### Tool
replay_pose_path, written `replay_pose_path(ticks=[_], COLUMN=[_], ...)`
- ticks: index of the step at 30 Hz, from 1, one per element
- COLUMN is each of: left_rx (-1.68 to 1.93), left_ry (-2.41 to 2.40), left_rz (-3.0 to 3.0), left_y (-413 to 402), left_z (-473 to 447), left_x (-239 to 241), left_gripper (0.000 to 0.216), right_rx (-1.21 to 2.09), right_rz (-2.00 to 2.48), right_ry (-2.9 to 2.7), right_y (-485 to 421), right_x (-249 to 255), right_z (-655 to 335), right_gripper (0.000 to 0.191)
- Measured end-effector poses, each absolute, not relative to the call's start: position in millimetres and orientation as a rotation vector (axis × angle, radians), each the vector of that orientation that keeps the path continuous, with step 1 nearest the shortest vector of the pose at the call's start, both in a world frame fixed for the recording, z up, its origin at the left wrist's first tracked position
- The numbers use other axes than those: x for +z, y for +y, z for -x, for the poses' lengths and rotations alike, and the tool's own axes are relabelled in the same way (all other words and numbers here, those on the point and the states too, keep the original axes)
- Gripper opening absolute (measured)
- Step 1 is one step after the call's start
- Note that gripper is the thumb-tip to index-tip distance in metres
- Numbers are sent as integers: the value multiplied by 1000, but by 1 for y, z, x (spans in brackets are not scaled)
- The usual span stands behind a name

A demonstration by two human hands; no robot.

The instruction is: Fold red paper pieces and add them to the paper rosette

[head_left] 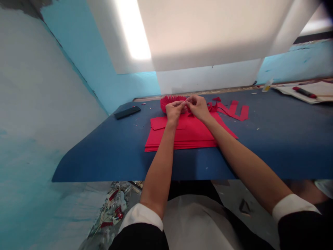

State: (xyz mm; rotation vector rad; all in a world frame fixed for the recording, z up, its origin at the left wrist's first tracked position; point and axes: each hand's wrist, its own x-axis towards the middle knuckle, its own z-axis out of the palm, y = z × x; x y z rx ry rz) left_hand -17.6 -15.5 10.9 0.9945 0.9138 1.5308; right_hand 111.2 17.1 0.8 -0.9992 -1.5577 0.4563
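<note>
My left hand (173, 109) and my right hand (198, 106) meet fingertip to fingertip over a blue table (109, 152), both pinched on a small piece of red paper held between them. Just behind the hands sits a red pleated paper fan (169, 99), round and ribbed. Under my wrists lies a stack of red paper sheets (187, 137). Red paper strips (234, 111) lie to the right of my right hand.
A black phone (127, 112) rests at the table's back left. A white sheet with a red and black pen (304, 92) and a small glue bottle (267, 85) are at the back right. A blue wall stands on the left; litter (114, 208) lies on the floor below.
</note>
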Motion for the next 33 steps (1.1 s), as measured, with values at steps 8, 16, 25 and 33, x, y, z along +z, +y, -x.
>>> replay_pose_path(ticks=[8, 16, 25, 33], left_rx=[1532, 1525, 1511, 1413], left_ry=[864, 845, 810, 862], left_rz=[-974, -983, -962, -978], left_y=[-18, -18, -21, -21], left_z=[17, 17, 16, 13], left_x=[13, 13, 14, 16], left_gripper=[17, 20, 24, 33], right_rx=[433, 467, 531, 519], right_rz=[1022, 963, 934, 940], right_ry=[-1559, -1546, -1472, -1448], right_y=[15, 16, 17, 12], right_x=[3, 1, 3, 8], right_z=[-112, -113, -114, -112], right_gripper=[9, 5, 10, 13])
